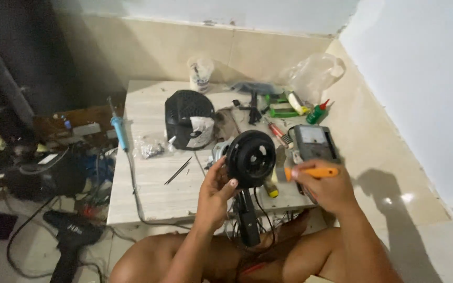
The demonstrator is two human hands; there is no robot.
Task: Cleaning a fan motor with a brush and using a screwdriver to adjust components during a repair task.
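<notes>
My left hand (214, 193) grips the edge of a round black fan-like part (251, 158), holding it upright above the low table's front edge. A black handle or stalk (247, 224) hangs below that part. My right hand (324, 187) is closed on an orange-handled screwdriver (310, 172), whose tip points left toward the black part's right side. A yellow-handled tool (271, 189) lies just under the part.
The low pale table (153, 194) carries a black domed cover (186, 121), a grey multimeter (313, 141), a blue soldering iron (120, 131), a plastic cup (200, 73), a clear bag (313, 76) and small bottles (316, 112). A black heat gun (72, 236) and cables lie on the floor, left.
</notes>
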